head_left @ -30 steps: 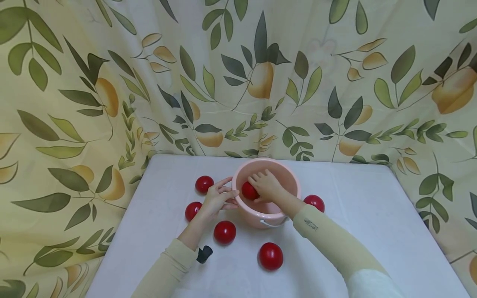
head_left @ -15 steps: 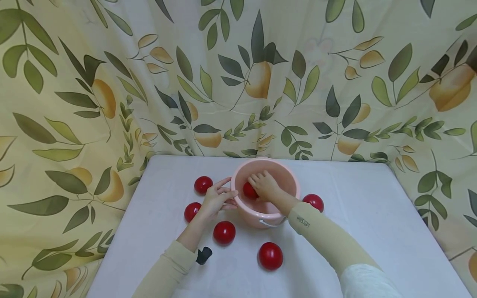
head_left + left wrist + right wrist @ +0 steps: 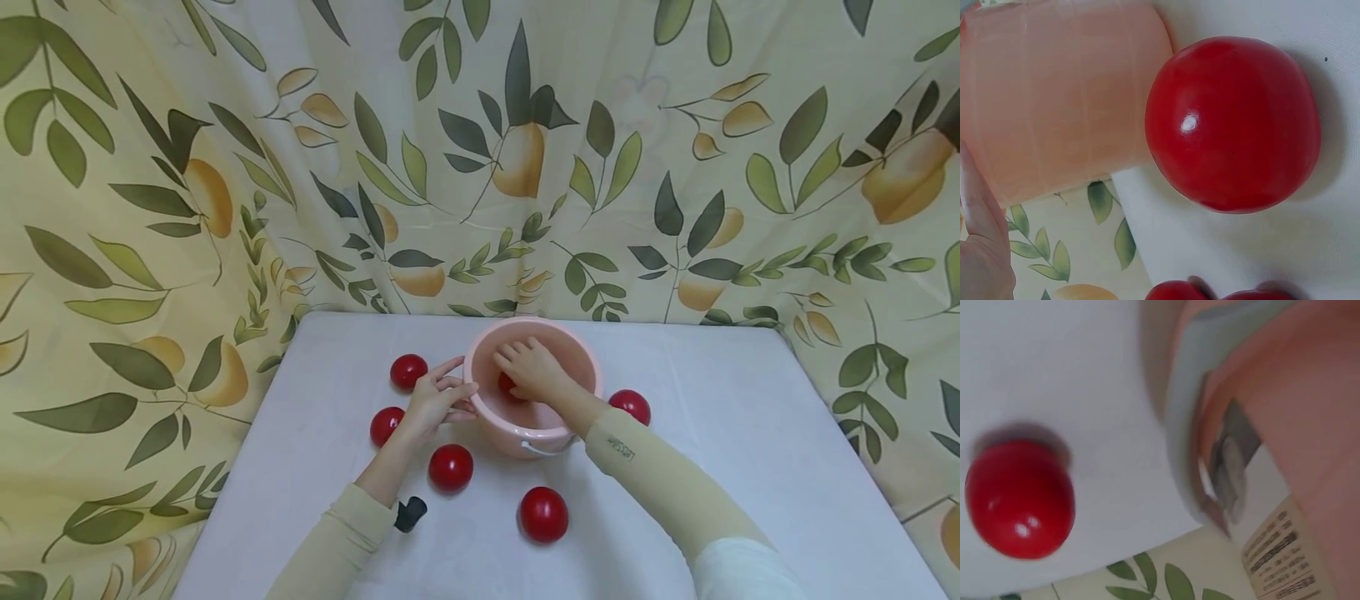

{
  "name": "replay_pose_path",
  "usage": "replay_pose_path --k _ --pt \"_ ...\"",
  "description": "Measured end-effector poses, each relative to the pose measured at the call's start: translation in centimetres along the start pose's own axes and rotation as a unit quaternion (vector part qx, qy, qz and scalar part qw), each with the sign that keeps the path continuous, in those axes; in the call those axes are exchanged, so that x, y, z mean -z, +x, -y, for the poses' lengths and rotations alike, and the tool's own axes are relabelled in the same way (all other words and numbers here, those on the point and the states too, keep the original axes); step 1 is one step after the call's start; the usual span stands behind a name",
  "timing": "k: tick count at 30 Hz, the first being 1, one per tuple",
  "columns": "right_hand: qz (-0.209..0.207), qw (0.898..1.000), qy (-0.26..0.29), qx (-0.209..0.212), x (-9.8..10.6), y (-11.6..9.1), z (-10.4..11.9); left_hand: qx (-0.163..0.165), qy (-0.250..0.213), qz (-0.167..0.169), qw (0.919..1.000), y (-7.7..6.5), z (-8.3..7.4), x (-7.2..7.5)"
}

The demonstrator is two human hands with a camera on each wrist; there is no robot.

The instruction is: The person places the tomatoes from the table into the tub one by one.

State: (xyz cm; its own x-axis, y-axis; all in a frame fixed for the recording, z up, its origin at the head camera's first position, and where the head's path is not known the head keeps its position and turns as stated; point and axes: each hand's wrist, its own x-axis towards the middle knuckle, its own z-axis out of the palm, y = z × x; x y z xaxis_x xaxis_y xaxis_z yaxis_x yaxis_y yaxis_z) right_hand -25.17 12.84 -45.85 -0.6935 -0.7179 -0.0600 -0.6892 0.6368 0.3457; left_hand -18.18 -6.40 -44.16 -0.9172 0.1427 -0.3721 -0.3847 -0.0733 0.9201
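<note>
A pink bucket [image 3: 491, 425] with a white handle [image 3: 546, 452] stands upright near the table's back edge. My left hand [image 3: 431, 400] holds its left side, thumb at the rim and fingers along the outer wall. In the left wrist view, that hand [image 3: 985, 250] lies beside the bucket wall [image 3: 1072, 94]. Inside the bucket, my right hand [image 3: 536, 375] is spread over a red ball [image 3: 507, 386], covering much of it. The right hand's fingertips reach past the ball's upper left. The right wrist view shows the bucket [image 3: 1329, 394] up close, with no fingers visible.
Left of the bucket lie two red balls, one farther back [image 3: 408, 372] and one partly behind the left wrist [image 3: 386, 426]. Others rest in front of it [image 3: 451, 468], nearer the front [image 3: 543, 515], and at its right [image 3: 632, 406]. A patterned curtain [image 3: 465, 167] hangs behind the table.
Inside the bucket, the right hand's fingers have shifted slightly left and up relative to the ball, and less of the ball shows. The left hand and the balls on the table stay put.
</note>
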Motion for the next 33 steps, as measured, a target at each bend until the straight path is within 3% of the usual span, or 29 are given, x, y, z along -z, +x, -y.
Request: replay_pose_path --k 6,14,17,20,23,25,27,33 --pt "-0.109 0.987 0.113 -0.045 1.9 -1.4 -0.7 -0.001 0.000 -0.008 1.0000 0.1 0.0 0.0" --pt "-0.182 0.961 0.146 -0.147 2.7 -5.2 -3.6 0.001 -0.006 -0.002 1.0000 0.3 0.2 0.1" --pt "-0.180 0.949 0.162 -0.200 2.4 -7.0 -4.8 -0.003 -0.006 0.002 1.0000 0.0 -0.1 0.0" --pt "-0.176 0.931 0.191 -0.257 1.7 -8.8 -5.8 -0.006 -0.005 -0.001 1.0000 0.1 -0.1 -0.1" --pt "-0.184 0.910 0.221 -0.299 0.3 -10.7 -6.5 -0.006 -0.009 -0.006 0.9999 0.4 0.3 -0.1" --pt "-0.180 0.902 0.230 -0.318 -0.9 -11.9 -6.7 -0.002 -0.009 -0.006 0.9999 0.4 0.3 -0.1" --pt "-0.162 0.900 0.233 -0.331 -2.2 -13.0 -6.7 0.001 -0.009 -0.004 1.0000 0.4 0.2 0.0" --pt "-0.050 0.907 0.247 -0.337 -6.1 -15.6 -6.0 0.005 0.000 -0.001 1.0000 -0.6 -1.0 -0.2"
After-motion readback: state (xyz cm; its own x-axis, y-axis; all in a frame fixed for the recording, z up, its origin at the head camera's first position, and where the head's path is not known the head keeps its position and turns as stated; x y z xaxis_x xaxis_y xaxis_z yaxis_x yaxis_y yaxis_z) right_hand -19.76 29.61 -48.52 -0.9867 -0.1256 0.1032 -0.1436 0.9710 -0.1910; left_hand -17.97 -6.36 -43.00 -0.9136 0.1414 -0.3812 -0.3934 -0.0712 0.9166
